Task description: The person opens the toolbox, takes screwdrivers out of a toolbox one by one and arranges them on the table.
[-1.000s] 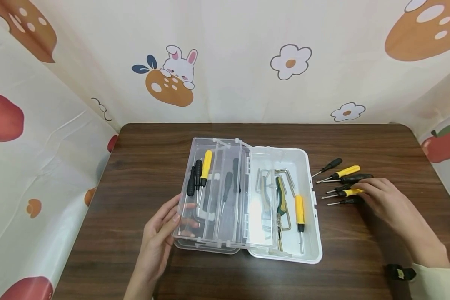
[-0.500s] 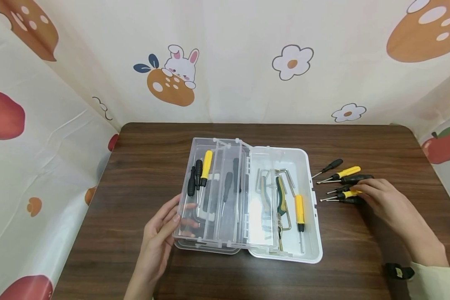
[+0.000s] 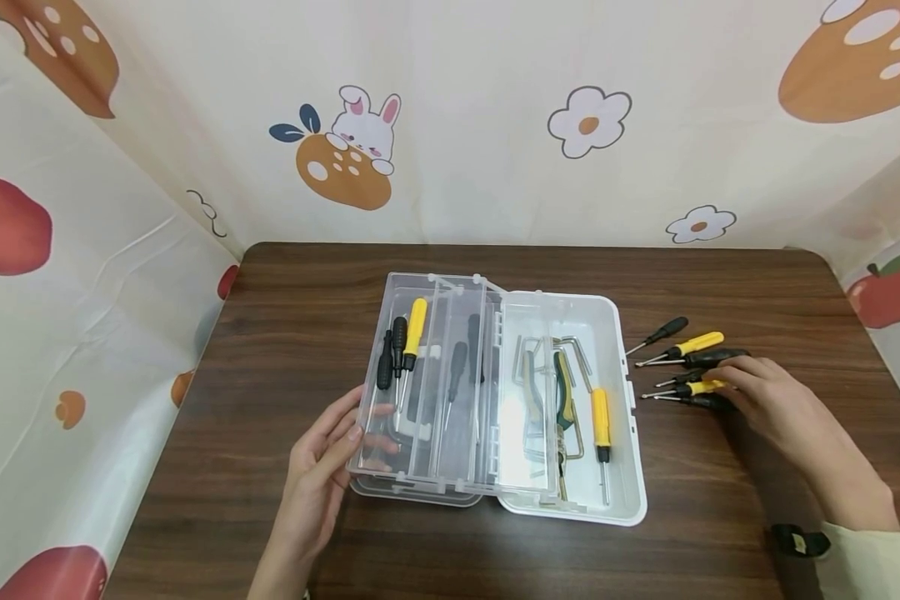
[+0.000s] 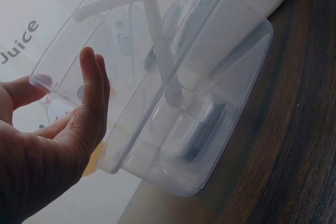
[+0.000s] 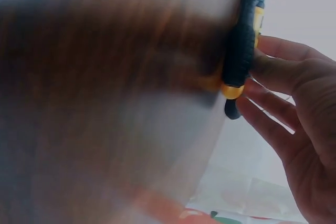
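Note:
My left hand (image 3: 318, 475) grips the front left corner of the clear plastic tray (image 3: 459, 471), thumb on top and fingers beneath it. In the left wrist view, the clear tray corner (image 4: 42, 81) lies between thumb and fingers, above a second clear tray (image 4: 184, 184). To the right of the box, my right hand (image 3: 783, 417) pinches the handles of a yellow-and-black screwdriver (image 3: 705, 387) and a black screwdriver (image 3: 708, 402) lying together. In the right wrist view, my thumb presses on the black ribbed handle (image 5: 240, 51), and yellow shows behind it.
The white toolbox base (image 3: 633, 500) holds green-handled pliers (image 3: 565, 396), hex keys (image 3: 581, 362) and a yellow screwdriver (image 3: 602, 421). Several screwdrivers, one yellow (image 3: 414, 329), lie in the clear trays. Beyond my right hand are more loose screwdrivers, including a black one (image 3: 666, 327). A printed curtain (image 3: 487, 167) backs the table.
Near my right fingers, the shafts of the yellow-and-black and black screwdrivers have come closer together. My left hand and the toolbox have stayed in place.

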The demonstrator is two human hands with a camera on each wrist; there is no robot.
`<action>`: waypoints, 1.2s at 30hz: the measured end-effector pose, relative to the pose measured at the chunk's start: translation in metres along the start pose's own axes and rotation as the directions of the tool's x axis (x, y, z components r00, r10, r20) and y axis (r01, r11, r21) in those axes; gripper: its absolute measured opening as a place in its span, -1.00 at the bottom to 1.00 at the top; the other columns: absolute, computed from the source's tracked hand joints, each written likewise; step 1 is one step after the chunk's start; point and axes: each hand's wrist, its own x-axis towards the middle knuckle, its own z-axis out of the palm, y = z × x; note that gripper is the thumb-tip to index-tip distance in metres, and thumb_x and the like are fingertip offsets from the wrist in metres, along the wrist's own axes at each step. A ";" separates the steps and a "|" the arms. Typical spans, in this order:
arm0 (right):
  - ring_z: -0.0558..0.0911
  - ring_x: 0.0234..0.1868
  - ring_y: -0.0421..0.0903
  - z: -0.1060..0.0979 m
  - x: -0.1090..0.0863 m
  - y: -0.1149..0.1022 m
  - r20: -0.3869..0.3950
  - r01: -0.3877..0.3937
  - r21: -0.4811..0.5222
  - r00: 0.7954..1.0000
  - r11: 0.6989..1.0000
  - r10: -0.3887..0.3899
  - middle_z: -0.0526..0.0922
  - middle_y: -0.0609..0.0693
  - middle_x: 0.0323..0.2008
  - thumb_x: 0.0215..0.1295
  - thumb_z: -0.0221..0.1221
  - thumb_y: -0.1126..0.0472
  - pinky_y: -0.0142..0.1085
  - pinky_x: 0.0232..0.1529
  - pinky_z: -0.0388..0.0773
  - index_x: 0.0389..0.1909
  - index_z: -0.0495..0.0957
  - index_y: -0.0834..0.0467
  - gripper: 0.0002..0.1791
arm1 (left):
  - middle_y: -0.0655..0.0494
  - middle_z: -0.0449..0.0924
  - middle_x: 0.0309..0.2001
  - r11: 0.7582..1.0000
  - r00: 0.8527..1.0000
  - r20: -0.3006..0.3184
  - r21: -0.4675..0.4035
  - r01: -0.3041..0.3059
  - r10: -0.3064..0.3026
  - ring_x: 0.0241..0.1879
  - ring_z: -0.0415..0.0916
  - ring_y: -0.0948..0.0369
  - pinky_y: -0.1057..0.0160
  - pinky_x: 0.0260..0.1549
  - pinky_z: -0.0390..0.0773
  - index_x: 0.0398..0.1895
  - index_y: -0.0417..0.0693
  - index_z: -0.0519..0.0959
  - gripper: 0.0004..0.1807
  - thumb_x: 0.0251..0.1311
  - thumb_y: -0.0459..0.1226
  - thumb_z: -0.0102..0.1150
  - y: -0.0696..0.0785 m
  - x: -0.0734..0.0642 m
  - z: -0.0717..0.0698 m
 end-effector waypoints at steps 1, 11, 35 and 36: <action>0.56 -0.14 0.03 -0.001 0.001 -0.001 0.005 0.005 0.000 1.000 1.000 -0.005 0.72 0.04 -0.19 -0.16 0.48 0.61 -0.05 -0.09 0.47 -0.17 0.70 0.15 -0.51 | -0.01 0.67 0.23 1.000 1.000 0.002 0.001 -0.002 0.002 -0.16 0.77 0.14 0.09 -0.21 0.83 0.56 -0.27 0.20 -0.49 0.62 -0.40 -0.23 0.000 0.000 0.000; 0.58 0.00 0.07 -0.022 0.031 -0.036 0.013 0.050 0.014 0.999 0.999 -0.050 0.71 0.07 -0.07 0.08 0.48 0.46 -0.01 -0.02 0.57 -0.08 0.73 0.16 -0.64 | -0.02 0.67 0.23 1.000 1.000 0.013 -0.002 -0.017 0.017 -0.15 0.77 0.14 0.08 -0.23 0.83 0.56 -0.28 0.20 -0.49 0.61 -0.42 -0.24 0.000 0.001 0.000; 0.63 0.18 0.02 -0.040 0.155 -0.133 0.080 0.423 0.135 0.897 0.896 -0.435 0.71 0.01 0.10 -0.07 0.54 0.55 0.00 0.06 0.76 0.12 0.66 0.07 -0.33 | -0.01 0.68 0.22 1.000 1.000 0.006 -0.008 -0.019 0.019 -0.16 0.77 0.15 0.08 -0.24 0.83 0.56 -0.28 0.21 -0.49 0.62 -0.41 -0.24 -0.003 0.000 0.000; 0.63 0.18 0.02 -0.041 0.160 -0.137 0.081 0.432 0.147 0.891 0.890 -0.446 0.71 0.01 0.10 -0.05 0.53 0.54 0.00 0.06 0.76 0.11 0.66 0.07 -0.35 | -0.01 0.68 0.22 1.000 1.000 0.005 -0.008 -0.017 0.017 -0.16 0.77 0.15 0.08 -0.24 0.83 0.56 -0.27 0.21 -0.49 0.62 -0.41 -0.24 -0.003 0.000 0.000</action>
